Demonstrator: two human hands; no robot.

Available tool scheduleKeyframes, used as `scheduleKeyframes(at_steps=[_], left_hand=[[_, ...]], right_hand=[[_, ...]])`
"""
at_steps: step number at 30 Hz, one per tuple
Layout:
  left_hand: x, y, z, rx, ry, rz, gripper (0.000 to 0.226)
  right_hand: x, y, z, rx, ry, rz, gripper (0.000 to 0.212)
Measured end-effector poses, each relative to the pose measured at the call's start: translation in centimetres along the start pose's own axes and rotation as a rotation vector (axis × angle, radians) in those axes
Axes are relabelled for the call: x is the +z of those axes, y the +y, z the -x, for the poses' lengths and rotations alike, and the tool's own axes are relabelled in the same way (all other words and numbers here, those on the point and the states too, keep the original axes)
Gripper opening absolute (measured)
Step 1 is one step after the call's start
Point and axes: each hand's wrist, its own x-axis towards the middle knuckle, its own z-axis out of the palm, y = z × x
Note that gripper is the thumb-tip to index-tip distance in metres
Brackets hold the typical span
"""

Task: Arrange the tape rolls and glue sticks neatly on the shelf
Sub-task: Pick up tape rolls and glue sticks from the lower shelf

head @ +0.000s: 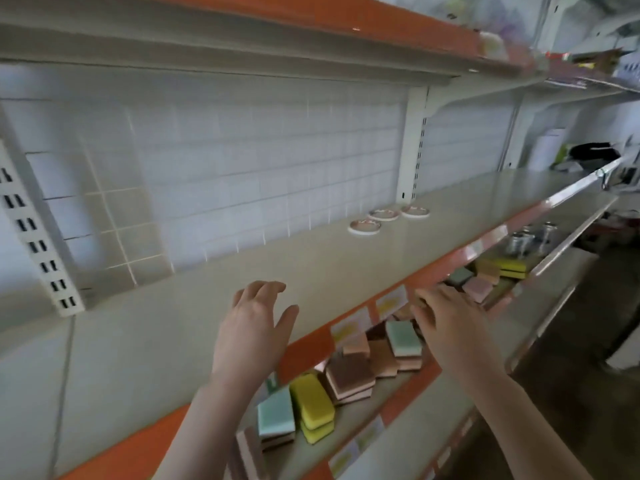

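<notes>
Beyond my hands, up and to the right, the beige shelf (242, 271) carries three flat tape rolls (383, 214) in a slanting row.

- Soft, even, rather cool daylight; no hard shadows anywhere.
- Motion blur smears the whole head view, worst on the wire grid panel (114, 216) up and left of the hands.
- Wide-angle bending curves the shelf (311, 268) edges toward the corners.
- Faint glare streaks the rail far right of the hands.
- Lower right corner falls dim.
</notes>
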Motion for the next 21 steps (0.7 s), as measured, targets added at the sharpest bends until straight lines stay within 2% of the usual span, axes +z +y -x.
scheduleKeyframes(at_steps=[4, 9, 17, 21], left_hand=[[4.7, 3.3, -6.0, -0.006, 0.002, -0.006, 0.038], [9.6, 6.5, -11.9, -0.025, -0.019, -0.038, 0.038], [18.7, 11.4, -18.0, -0.153, -0.023, -0.132, 0.043], [22.8, 14.3, -20.6, -0.297, -0.014, -0.167, 0.046]], right_hand=[[2.2, 5.3, -7.2, -0.005, -0.013, 0.023, 0.023], [3.9, 10.6, -14.6, 0.0, -0.011, -0.031, 0.019], [10.6, 19.9, -27.0, -0.193, 0.017, -0.124, 0.013], [12.9, 23.4, -32.2, -0.338, -0.064, -0.144, 0.015]])
